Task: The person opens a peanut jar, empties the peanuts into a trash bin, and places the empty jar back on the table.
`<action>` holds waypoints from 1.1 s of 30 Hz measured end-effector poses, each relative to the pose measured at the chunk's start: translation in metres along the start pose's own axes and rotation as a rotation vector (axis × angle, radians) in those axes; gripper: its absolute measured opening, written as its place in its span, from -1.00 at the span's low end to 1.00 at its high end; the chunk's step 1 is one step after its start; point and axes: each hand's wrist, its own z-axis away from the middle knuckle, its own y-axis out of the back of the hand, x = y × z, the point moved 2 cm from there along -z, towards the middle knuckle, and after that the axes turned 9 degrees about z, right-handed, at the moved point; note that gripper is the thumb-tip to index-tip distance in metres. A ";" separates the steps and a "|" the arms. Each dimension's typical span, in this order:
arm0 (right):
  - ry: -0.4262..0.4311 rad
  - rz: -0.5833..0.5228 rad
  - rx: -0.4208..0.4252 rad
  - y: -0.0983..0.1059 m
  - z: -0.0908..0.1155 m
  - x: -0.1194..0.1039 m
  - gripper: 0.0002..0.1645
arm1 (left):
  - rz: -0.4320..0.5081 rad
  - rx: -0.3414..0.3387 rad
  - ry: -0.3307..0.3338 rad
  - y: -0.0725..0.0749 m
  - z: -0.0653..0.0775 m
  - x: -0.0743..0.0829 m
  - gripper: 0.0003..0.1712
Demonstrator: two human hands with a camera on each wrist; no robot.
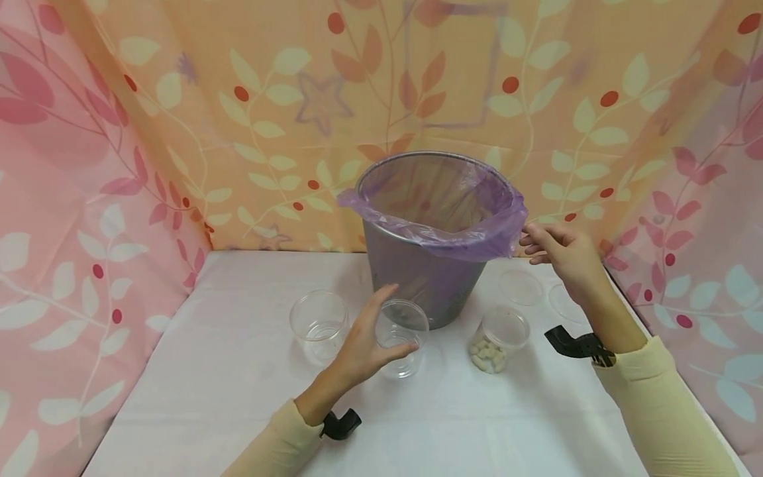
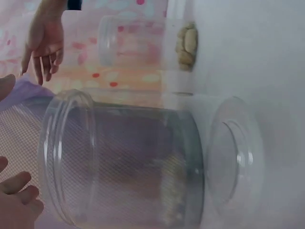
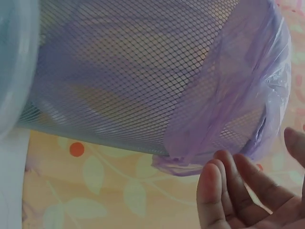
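Observation:
My left hand [image 1: 360, 351] is spread at a clear plastic jar [image 1: 401, 324] on the table, thumb on one side and fingers on the other. In the left wrist view, the thumb and fingertips stand apart near the rim of that jar [image 2: 66, 157]. A grey mesh wastebasket [image 1: 411, 278] stands behind it, lined with a purple plastic bag [image 1: 465, 242] folded over the rim. At the right edge of the bag is my right hand [image 1: 569, 258]. Its fingers [image 3: 209, 183] are slightly bent beside the bag in the right wrist view, with the thumb apart.
Left of the left hand stands another clear jar [image 1: 318, 321]. A clear jar holding pale rounded pieces [image 1: 489, 354] is to the right, in front of the wastebasket. Two clear round lids [image 1: 521, 287] lie behind it, near the right wrist. Patterned cloth [image 1: 268, 132] encloses the table.

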 end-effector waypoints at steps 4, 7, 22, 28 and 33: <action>0.096 0.092 0.002 0.001 0.014 0.006 -0.79 | 0.070 -0.034 -0.047 -0.006 -0.008 0.010 0.05; 0.145 0.142 0.005 0.001 0.024 0.012 -0.76 | 0.112 -0.062 -0.023 -0.013 -0.012 0.017 0.03; 0.198 0.096 -0.169 0.007 0.070 0.055 -0.44 | 0.278 -0.195 0.085 -0.070 -0.011 0.035 -0.10; 0.178 0.085 -0.233 0.007 0.082 0.078 -0.32 | 0.293 -0.215 0.083 -0.096 -0.011 0.028 -0.14; 0.115 0.114 -0.254 0.007 0.090 0.097 -0.24 | 0.340 -0.171 0.180 -0.118 -0.014 0.009 -0.14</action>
